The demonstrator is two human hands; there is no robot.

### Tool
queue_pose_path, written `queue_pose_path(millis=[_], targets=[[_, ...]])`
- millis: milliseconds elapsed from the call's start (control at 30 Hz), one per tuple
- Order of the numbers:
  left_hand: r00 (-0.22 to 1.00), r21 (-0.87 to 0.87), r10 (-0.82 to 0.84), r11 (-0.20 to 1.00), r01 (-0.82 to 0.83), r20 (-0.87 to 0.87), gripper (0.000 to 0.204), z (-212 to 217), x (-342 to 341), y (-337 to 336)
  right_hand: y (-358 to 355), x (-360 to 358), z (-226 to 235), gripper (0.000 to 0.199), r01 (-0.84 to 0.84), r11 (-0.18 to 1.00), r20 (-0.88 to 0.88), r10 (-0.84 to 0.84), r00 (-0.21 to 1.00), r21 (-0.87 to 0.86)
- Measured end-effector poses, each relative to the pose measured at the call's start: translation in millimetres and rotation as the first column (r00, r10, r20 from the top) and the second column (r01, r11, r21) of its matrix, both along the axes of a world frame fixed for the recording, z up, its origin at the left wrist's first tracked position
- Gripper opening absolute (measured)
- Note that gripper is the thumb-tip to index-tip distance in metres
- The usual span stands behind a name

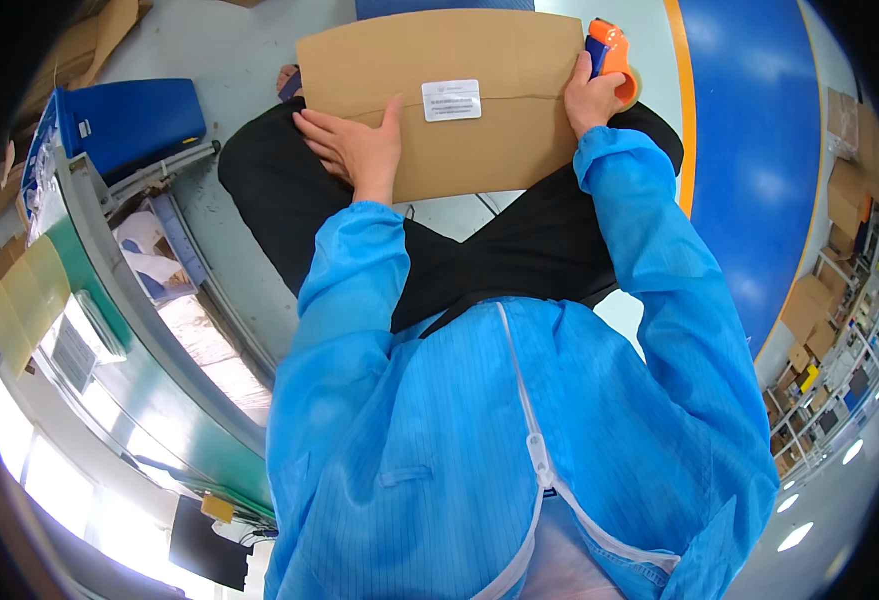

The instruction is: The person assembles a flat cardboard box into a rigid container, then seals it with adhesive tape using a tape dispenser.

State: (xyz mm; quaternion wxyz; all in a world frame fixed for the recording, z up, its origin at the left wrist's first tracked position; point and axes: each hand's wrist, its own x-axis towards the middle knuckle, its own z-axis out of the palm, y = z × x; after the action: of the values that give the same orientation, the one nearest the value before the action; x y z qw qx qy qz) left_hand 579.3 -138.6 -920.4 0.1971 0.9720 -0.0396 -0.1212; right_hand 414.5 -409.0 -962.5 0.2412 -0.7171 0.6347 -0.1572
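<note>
A flat brown cardboard box (pixel 500 110) with a white label (pixel 452 100) lies across my knees, over my black trousers. My left hand (pixel 355 145) presses flat on the box's left end, fingers spread. At the box's right end, my right hand (pixel 592 98) grips an orange tape dispenser (pixel 615 55) set against the edge of the box. Both my sleeves are bright blue.
A blue bin (pixel 135 120) stands on the grey floor to the left, beside a green-edged conveyor frame (pixel 150 350). Loose cardboard (pixel 90 45) lies at top left. A blue floor zone with an orange line (pixel 682 110) runs on the right, with shelves of cartons (pixel 840 330) beyond.
</note>
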Motion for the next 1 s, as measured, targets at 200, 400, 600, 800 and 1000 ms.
queue_pose_path(millis=[200,400,600,800,1000], targets=[[0.978,-0.046,0.062,0.996,-0.072,-0.198,0.144,16.3,11.3,-0.4,31.2,46.3,41.6,0.051,-0.108,0.948,0.396,0.227,0.890,-0.300],[0.983,-0.044,0.071,0.996,-0.080,-0.171,0.145,19.5,14.6,-5.9,58.7,108.2,88.3,0.044,-0.648,0.703,0.796,0.195,0.574,0.295],[0.991,-0.066,0.080,0.994,-0.087,-0.110,0.145,13.1,11.5,-6.0,90.2,137.2,73.0,0.051,-0.812,0.475,0.702,0.447,0.554,0.338],[0.993,-0.070,0.064,0.995,-0.071,-0.098,0.143,11.7,11.4,-3.3,66.0,103.6,75.1,0.046,-0.832,0.405,0.640,0.534,0.552,0.379],[0.998,-0.085,0.050,0.995,-0.053,-0.040,0.136,14.1,5.9,-1.5,50.0,72.8,86.6,0.045,-0.800,0.424,0.546,0.585,0.600,0.424]])
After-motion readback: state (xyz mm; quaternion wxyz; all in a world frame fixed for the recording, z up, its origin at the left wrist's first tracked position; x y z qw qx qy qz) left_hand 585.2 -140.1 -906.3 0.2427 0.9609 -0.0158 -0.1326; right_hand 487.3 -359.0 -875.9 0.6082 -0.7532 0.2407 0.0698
